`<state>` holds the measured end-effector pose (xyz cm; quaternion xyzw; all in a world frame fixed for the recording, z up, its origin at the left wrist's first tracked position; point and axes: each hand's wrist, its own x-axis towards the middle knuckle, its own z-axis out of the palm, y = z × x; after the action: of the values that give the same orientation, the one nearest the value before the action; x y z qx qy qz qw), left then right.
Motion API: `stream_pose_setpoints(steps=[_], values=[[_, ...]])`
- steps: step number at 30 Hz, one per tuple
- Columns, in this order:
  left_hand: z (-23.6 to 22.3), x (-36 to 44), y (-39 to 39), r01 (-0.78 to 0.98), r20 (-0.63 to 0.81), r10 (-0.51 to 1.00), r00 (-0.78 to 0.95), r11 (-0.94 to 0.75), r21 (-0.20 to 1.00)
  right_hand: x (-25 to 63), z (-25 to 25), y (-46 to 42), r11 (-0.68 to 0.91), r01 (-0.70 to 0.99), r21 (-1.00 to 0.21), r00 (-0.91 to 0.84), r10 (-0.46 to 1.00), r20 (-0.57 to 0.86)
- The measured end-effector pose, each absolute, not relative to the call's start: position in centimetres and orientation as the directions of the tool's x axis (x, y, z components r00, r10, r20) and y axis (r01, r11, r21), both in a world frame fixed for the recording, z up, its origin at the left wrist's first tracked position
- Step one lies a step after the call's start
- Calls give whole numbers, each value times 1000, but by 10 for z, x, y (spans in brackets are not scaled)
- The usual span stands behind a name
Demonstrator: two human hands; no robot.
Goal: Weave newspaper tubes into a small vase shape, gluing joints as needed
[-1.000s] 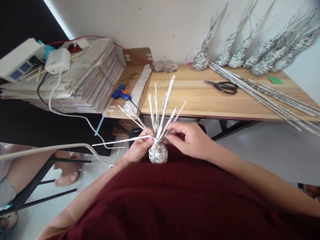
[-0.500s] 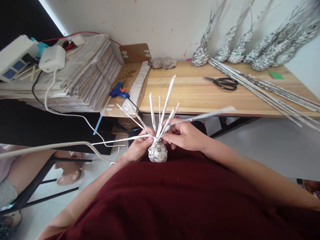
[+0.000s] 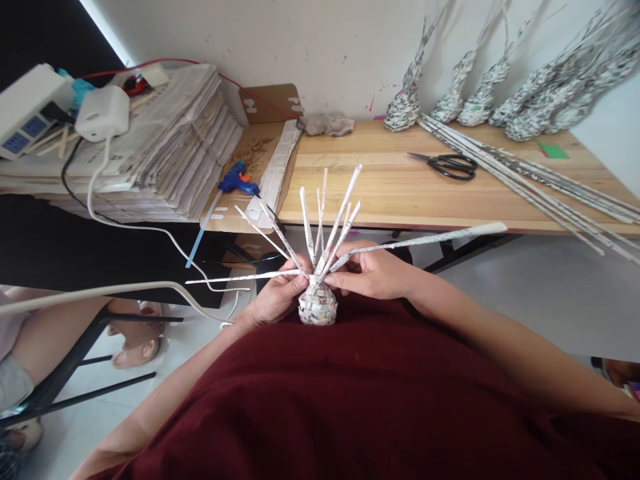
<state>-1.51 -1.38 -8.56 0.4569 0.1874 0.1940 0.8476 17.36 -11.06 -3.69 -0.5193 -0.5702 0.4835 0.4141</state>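
Note:
A small woven bulb of rolled newspaper (image 3: 317, 308) rests on my dark red lap, with several white paper rods (image 3: 330, 220) fanning up out of its top. My left hand (image 3: 277, 298) is closed around the bulb's left side and neck, next to a rod that sticks out to the left. My right hand (image 3: 373, 273) pinches one long paper rod (image 3: 435, 237) that runs out flat to the right from the neck.
The wooden table (image 3: 390, 193) ahead carries black scissors (image 3: 447, 165), long paper rods (image 3: 540, 183), finished woven pieces (image 3: 405, 107) against the wall and a grey rag. At left: a newspaper stack (image 3: 175, 147), blue glue gun (image 3: 235, 183), power strip, white cable. Another person's legs at far left.
My right hand has bent one rod down from the upright fan until it lies nearly flat pointing right. The bulb and my left hand have stayed put.

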Motion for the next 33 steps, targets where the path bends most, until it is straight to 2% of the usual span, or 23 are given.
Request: stream_pose_setpoints(steps=[2,4,8,10,19,26,33], values=[[-84,-15,-15,-152,-152,494,856,521,840,173,-36,-112,41,281,-959,-76,997,21],[-83,-16,-15,-138,-162,485,859,526,839,174,-35,-113,67,300,-951,-66,997,49],[-85,-16,-12,-115,-171,471,865,518,848,178,-34,-113,-13,154,-988,-115,993,-31],[-87,-16,-11,-121,-160,470,868,512,851,178,-34,-112,-29,152,-988,-107,993,-46],[-85,-15,-15,-161,-113,489,865,484,860,166,-34,-117,-5,363,-932,56,998,16],[-90,-15,-10,-165,-71,489,870,424,891,161,-28,-120,-25,252,-967,44,999,-14],[-91,-16,-8,-189,-15,489,872,366,911,158,-19,-121,-55,288,-956,99,995,-27]])
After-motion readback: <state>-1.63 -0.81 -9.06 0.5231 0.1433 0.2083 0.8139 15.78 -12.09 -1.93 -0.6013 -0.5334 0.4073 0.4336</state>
